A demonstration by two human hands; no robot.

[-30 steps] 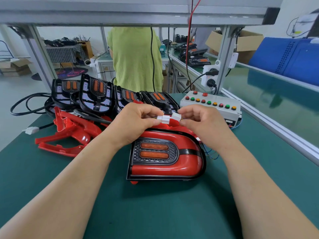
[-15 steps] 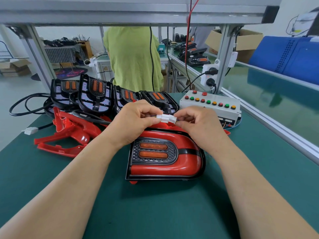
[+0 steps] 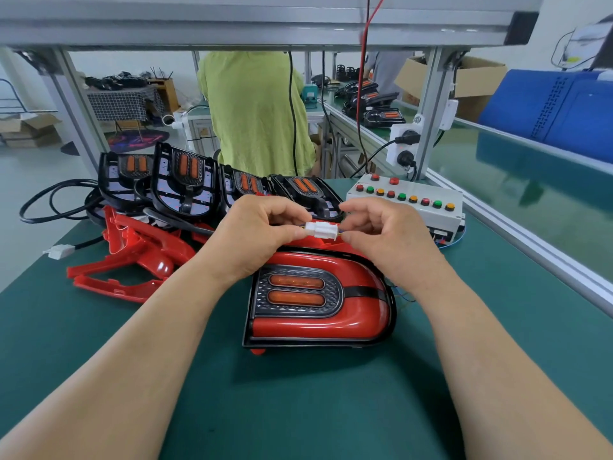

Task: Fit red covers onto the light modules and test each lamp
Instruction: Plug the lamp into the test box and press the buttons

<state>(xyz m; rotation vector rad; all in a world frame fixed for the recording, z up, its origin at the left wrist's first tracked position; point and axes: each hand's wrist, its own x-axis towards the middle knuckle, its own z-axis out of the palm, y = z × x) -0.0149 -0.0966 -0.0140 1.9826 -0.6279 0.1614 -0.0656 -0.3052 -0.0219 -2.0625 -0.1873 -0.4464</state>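
Since 1.0 s ago: the two white plug halves, then just meeting, are now pushed fully together into one white connector (image 3: 320,230); both hands sit slightly higher in frame.

Nearest: green tabletop (image 3: 298,410), my forearms crossing it.

Assembled lamp (image 3: 318,303) lies flat on the tabletop between my wrists, red cover fitted, two orange lenses facing up. I cannot tell whether it is lit.

Above its far edge, my left hand (image 3: 252,234) pinches the left end of the connector between thumb and forefinger. My right hand (image 3: 388,234) pinches the right end where thin wires enter, other fingers curled. The connector is held level, off the lamp.

Left of the lamp: a heap of loose red covers (image 3: 132,260), overlapping. A loose white plug (image 3: 59,251) on a black cable (image 3: 49,200) lies near the tabletop's left edge.

Behind: a row of four uncovered light modules (image 3: 185,180), black, propped leaning.

Right rear: a grey test box (image 3: 408,200) with red, green and yellow buttons, thin wires leaving its side.

Beyond the tabletop: a person in a green top (image 3: 252,114), back turned. A wall socket (image 3: 403,144) is fixed to the frame post.
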